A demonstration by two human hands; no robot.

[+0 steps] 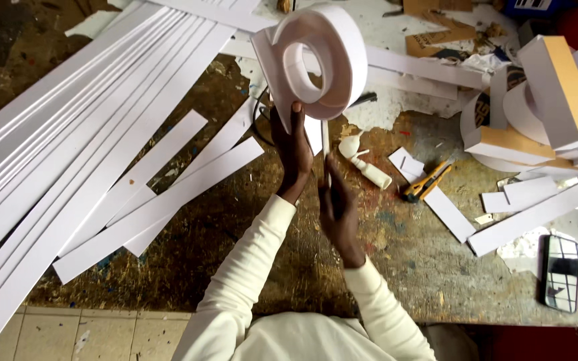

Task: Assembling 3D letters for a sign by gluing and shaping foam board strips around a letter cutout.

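Left hand (294, 152) gripping the lower edge of a white foam ring-shaped letter (316, 60), right hand (338, 208) holding a thin white strip (325, 142) upright beside it, yellow utility knife (425, 180) on the worn wooden table (249, 254), long white strips (88, 134) at left

Tight bench, bare gap at centre only

Bare wood (249, 261) near front edge; white strips (102, 154) block left, glue bottle (369, 167), knife (426, 180), phone (561, 273) & letter shapes (556, 100) crowd right.
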